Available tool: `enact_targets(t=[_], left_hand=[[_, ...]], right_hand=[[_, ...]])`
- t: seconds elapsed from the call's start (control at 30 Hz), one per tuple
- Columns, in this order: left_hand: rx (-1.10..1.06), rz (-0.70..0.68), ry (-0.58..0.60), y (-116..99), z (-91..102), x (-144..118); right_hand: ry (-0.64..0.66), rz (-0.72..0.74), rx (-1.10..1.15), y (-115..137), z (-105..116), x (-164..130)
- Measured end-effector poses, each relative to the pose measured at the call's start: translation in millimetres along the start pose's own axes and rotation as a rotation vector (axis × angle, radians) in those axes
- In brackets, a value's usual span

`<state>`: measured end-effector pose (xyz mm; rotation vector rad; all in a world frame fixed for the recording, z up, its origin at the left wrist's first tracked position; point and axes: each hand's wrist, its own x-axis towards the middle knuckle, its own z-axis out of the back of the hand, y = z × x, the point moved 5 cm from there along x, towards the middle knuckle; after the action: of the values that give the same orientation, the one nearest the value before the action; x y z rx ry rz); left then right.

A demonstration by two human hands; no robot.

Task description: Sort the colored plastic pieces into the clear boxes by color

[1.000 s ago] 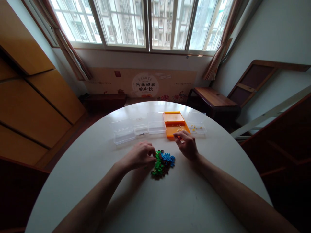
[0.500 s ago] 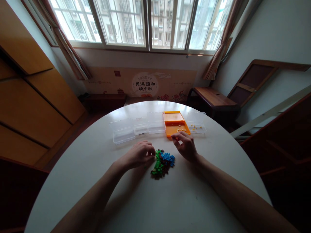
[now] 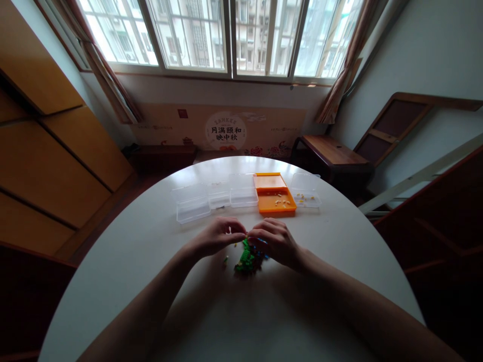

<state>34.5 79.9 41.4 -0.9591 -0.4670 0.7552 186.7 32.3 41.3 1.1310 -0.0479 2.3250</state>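
Note:
A pile of small toy building bricks (image 3: pixel 247 257), green, brown and blue, lies mid-table. Just beyond and partly over it, the fingertips of my left hand (image 3: pixel 219 236) and my right hand (image 3: pixel 275 241) meet in a pinch. Both hands are closed; anything between the fingertips is too small to make out. My right hand covers most of the blue bricks. A tiny green and yellow piece (image 3: pixel 225 261) lies apart on the table, left of the pile.
Behind the hands stands an open orange box (image 3: pixel 277 212) with several small pale pieces inside. To its right an open clear box (image 3: pixel 307 201) holds several yellow pieces. More open clear boxes, including one (image 3: pixel 193 211) at far left, line the white round table (image 3: pixel 124 281).
My right hand has come from the orange box, down and left, to meet my left hand above the pile. The blue bricks are now mostly covered, and the small piece at left shows.

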Motion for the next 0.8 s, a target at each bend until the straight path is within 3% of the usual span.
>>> enact_targets(t=[0.33,0.53,0.67,0.8], left_hand=[[0.036,0.041,-0.052,-2.0,0.5,-0.1],[0.124,0.039,-0.102,0.4,5.8,-0.2],[0.158,0.018,-0.108,0.2,6.5,-0.8],[0.203,0.01,-0.135,1.3,9.7,-1.3]], right_hand=[[-0.048,-0.05,-0.063,-10.5,-2.2,-2.3],[-0.38,-0.487,-0.236,-65.2,28.8,-19.1],[-0.444,-0.679,-0.256,-96.6,39.3,-32.3],[-0.454,-0.737,-0.233,-104.7,40.2,-36.9]])
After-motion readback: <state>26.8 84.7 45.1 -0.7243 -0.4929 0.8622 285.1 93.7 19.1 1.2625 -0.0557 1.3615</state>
